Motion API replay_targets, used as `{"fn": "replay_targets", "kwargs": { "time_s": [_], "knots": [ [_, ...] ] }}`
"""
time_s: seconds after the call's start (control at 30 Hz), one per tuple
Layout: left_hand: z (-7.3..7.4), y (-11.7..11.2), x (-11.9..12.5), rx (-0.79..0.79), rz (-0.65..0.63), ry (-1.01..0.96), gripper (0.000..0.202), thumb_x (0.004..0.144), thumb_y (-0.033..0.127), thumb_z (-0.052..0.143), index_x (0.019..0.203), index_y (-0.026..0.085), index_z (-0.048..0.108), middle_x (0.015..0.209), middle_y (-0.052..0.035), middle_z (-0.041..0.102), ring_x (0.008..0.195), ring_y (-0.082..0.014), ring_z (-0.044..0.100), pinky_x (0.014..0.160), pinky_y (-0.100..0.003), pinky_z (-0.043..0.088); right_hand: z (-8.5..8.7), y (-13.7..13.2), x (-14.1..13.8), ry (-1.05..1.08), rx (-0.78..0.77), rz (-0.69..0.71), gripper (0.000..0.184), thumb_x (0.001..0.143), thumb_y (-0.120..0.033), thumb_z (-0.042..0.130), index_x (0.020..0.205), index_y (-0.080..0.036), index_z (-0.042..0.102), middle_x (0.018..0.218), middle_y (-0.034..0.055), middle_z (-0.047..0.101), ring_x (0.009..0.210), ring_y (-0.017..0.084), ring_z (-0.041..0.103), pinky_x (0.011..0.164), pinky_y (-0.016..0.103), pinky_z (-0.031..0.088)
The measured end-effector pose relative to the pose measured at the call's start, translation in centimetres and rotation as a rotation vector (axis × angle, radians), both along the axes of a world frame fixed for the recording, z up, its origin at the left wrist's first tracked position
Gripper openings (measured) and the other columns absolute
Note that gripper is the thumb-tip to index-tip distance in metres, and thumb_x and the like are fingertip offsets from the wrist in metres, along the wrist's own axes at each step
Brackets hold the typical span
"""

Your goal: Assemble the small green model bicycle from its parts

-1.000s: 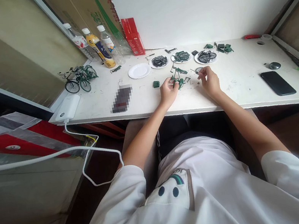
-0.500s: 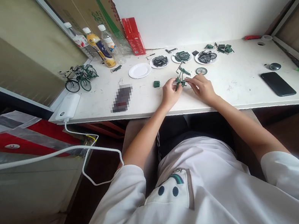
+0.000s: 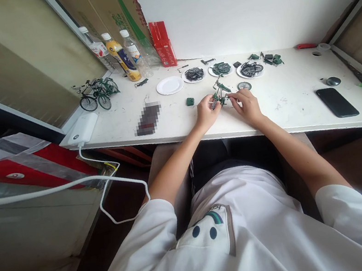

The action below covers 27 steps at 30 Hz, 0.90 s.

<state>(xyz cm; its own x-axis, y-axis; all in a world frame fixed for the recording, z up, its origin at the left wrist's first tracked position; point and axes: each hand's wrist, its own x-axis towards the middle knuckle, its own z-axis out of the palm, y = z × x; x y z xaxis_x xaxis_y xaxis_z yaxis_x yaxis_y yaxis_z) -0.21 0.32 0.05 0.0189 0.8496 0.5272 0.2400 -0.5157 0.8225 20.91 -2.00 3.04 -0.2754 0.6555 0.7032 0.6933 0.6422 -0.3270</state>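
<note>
My left hand (image 3: 207,112) is closed around the lower part of a small green model bicycle frame (image 3: 220,92), which stands tilted above the white table. The fingers of my right hand (image 3: 247,104) are pinched together at the frame's right side; whatever is between the fingertips is too small to make out. Just beyond my right hand lies a loose spoked wheel (image 3: 244,86). A small green block-like part (image 3: 190,101) rests to the left of my left hand.
Behind my hands stand a bare white plate (image 3: 170,85) and plates of black parts (image 3: 194,74), green parts (image 3: 221,69) and wheels (image 3: 252,68). Assembled model bicycles (image 3: 98,94) and bottles (image 3: 123,59) are at the left. A black phone (image 3: 336,102) lies right.
My right fingertips have shifted slightly and draw a little away from the frame's right side. The frame has turned slightly in my left hand.
</note>
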Motion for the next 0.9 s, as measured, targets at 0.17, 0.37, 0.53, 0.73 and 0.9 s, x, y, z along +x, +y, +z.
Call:
{"fn": "replay_targets", "kwargs": {
  "time_s": [0.17,0.37,0.53,0.73,0.9],
  "knots": [
    [0.10,-0.06,0.03,0.014,-0.010,0.034,0.019,0.094,0.025,0.074,0.111,0.019,0.071,0.117,-0.0132,0.081,0.096,-0.0218,0.078,0.081,-0.032,0.063,-0.25,0.24,-0.02,0.024,0.083,0.027,0.041,0.116,-0.049,0.045,0.126,-0.025,0.077,0.092,0.0112,0.069,0.091,0.028,0.064,0.088,0.044,0.055],
    [0.39,-0.28,0.06,0.024,-0.012,0.041,0.021,0.093,0.023,0.073,0.113,0.018,0.072,0.118,-0.0137,0.082,0.097,-0.0224,0.078,0.085,-0.034,0.064,-0.34,0.29,0.00,0.000,0.093,0.028,0.040,0.116,-0.047,0.046,0.126,-0.025,0.077,0.092,0.0106,0.069,0.090,0.028,0.064,0.088,0.045,0.055],
    [0.37,-0.28,0.03,0.023,-0.008,0.053,0.022,0.093,0.022,0.073,0.115,0.017,0.073,0.119,-0.0146,0.081,0.100,-0.0232,0.078,0.087,-0.034,0.065,-0.36,0.34,0.00,0.002,0.107,0.037,0.039,0.116,-0.046,0.046,0.125,-0.024,0.077,0.093,0.0108,0.070,0.090,0.028,0.064,0.088,0.044,0.055],
    [0.55,-0.45,0.02,0.033,-0.018,0.072,0.024,0.094,0.022,0.074,0.117,0.017,0.073,0.118,-0.0155,0.081,0.100,-0.0237,0.078,0.087,-0.035,0.065,-0.39,0.32,-0.02,-0.014,0.111,0.007,0.039,0.116,-0.046,0.046,0.124,-0.024,0.077,0.092,0.0111,0.070,0.092,0.029,0.065,0.085,0.044,0.055],
    [0.62,-0.55,0.02,0.031,-0.005,0.087,0.025,0.094,0.023,0.073,0.118,0.016,0.074,0.116,-0.0153,0.081,0.100,-0.0236,0.078,0.085,-0.034,0.065,-0.36,0.24,-0.04,-0.016,0.127,0.013,0.036,0.116,-0.043,0.048,0.124,-0.025,0.077,0.091,0.0102,0.070,0.090,0.028,0.065,0.084,0.043,0.055]
  ]
}}
